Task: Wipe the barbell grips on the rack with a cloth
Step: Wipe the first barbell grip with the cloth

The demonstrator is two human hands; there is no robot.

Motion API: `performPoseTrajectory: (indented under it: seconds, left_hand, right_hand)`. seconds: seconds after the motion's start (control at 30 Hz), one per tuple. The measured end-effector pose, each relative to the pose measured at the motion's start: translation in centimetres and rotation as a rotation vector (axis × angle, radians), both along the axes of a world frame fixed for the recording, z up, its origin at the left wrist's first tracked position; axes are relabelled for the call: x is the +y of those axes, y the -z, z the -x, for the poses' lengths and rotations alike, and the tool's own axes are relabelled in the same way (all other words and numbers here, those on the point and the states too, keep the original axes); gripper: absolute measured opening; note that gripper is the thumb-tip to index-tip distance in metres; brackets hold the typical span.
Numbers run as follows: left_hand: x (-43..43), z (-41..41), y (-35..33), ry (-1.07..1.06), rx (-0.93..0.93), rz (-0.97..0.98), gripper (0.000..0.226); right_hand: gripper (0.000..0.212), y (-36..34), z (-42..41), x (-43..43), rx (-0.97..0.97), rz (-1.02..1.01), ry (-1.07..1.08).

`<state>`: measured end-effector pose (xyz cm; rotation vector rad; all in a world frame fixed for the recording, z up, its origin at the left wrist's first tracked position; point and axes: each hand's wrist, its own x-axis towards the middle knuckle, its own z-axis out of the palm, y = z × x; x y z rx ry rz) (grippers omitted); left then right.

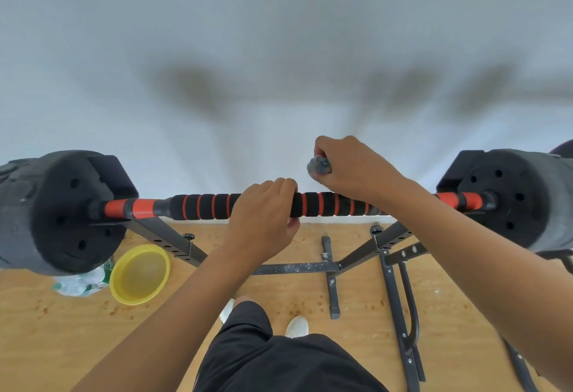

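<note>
Across the middle of the view runs the barbell (313,204), resting on the black rack (173,238) with a big dark weight plate (71,214) at the left end and another (508,202) at the right. The foam grip (204,205), black with orange rings, covers the centre stretch of the bar, and that's the surface to be cleaned.

The left hand (263,221) is wrapped around the grip near its middle, fingers curled over the top and thumb underneath. That looks like a steadying hold, keeping the bar from rolling in its cradles while the other hand works.

The right hand (350,168) is closed tight on the cloth (319,166), a small grey wad poking out of the fist. It sits just above and a little beyond the bar, to the right of the left hand; whether the cloth touches the foam here can't be told, though it appears raised off it. Bunching the cloth gives a firm pad to rub with.

Down on the wooden floor (62,345), a yellow bowl (139,273) sits near the rack's left leg, beside a crumpled plastic bag (80,283). It's likely parked there within reach for wetting the cloth, though its contents aren't clear. The person's shoes (297,326) stand close to the rack's base.
</note>
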<state>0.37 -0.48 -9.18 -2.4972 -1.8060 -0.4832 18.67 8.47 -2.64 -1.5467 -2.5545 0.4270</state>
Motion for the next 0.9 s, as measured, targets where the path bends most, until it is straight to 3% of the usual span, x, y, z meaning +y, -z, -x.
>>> performPoseTrajectory:
  seconds: [0.17, 0.3, 0.5, 0.6, 0.67, 0.77, 0.9]
  left_hand:
    - [0.2, -0.2, 0.5, -0.01, 0.031, -0.065, 0.028]
    - [0.0, 0.1, 0.6, 0.019, -0.042, -0.042, 0.034]
    - [-0.4, 0.7, 0.6, 0.046, -0.224, -0.027, 0.043]
    - [-0.6, 1.0, 0.6, 0.075, -0.264, -0.065, 0.04]
    - [-0.6, 1.0, 0.8, 0.1, -0.213, -0.118, 0.036]
    - [-0.4, 0.4, 1.1, 0.064, -0.027, -0.131, 0.03]
    - [0.6, -1.0, 0.9, -0.068, 0.119, -0.092, 0.028]
  right_hand:
    - [0.026, -0.1, -0.8, -0.4, -0.021, 0.218, -0.031]
    - [0.014, -1.4, -0.8, 0.7, -0.126, 0.275, -0.106]
    - [0.024, -2.9, 1.3, 1.5, -0.467, -0.105, -0.12]
    - [0.012, -1.7, 1.5, 2.3, -0.426, -0.123, -0.224]
    - [0.013, -0.7, 1.0, 2.3, -0.33, -0.036, -0.245]
    - [0.023, -0.2, 0.7, 1.9, -0.119, 0.282, -0.209]
    - [0.024, -1.2, 0.7, 0.8, -0.125, 0.501, -0.199]
